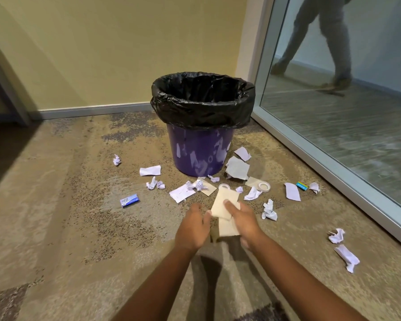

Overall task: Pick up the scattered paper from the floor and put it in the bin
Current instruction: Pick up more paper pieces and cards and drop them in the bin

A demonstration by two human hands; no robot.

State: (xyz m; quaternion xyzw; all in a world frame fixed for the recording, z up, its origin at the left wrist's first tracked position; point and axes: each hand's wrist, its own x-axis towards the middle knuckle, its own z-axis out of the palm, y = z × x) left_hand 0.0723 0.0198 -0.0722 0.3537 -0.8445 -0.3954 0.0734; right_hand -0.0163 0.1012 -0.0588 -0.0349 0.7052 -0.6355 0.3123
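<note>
Hands out front, both low over the carpet (79,216). The right hand (243,222) has the cream paper (223,201): thumb laid across the top face, fingers tucked underneath, a firm pinch. The left hand (192,224) sits at the sheet's left edge, thumb tip touching it and fingers curled downward; whether they actually grip it, I cannot tell from this angle. The cream paper is folded and held up off the floor between the two hands, short of the bin (195,154). That bin stands upright straight ahead, purple, with a black liner (202,105) folded over its rim.

White paper lies scattered around its base. A flat sheet (182,193) sits just beyond the left hand, a torn strip (150,170) further left, and a crumpled ball (269,210) lies near the right hand. More wads trail off to the right along the glass wall (333,147). A tape roll (264,186) lies among them, and a blue packet (129,200) sits well out to the left. Behind the glass, a person's legs (329,42) are in mid-stride.
</note>
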